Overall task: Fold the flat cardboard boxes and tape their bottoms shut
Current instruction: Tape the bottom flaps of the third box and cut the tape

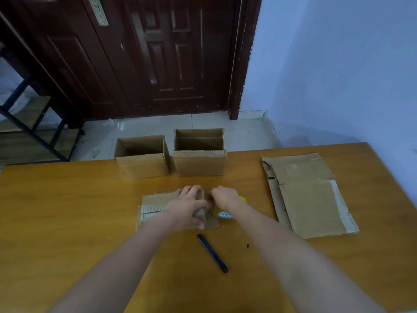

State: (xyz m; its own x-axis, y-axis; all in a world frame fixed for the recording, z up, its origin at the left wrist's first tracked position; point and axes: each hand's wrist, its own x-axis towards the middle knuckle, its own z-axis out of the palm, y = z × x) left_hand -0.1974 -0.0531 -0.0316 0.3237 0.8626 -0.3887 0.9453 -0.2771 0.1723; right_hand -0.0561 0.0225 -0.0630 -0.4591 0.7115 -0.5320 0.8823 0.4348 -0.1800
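Observation:
A cardboard box [155,203] lies on the wooden table [67,211] in front of me, its flaps folded shut. My left hand [188,207] presses down on the flaps, fingers wrapped over the cardboard. My right hand [224,197] is closed over a yellow tape roll [222,213] that rests at the box's right edge. Two folded boxes stand open-topped at the table's far edge, one on the left [143,164] and one on the right [199,162]. A stack of flat boxes [309,199] lies to the right.
A black pen-shaped cutter [212,253] lies on the table near me, with a small dark speck [248,245] to its right. Beyond the table are a tiled floor, a dark wooden door [158,53], a metal shelf frame [29,118] at left and a blue wall at right.

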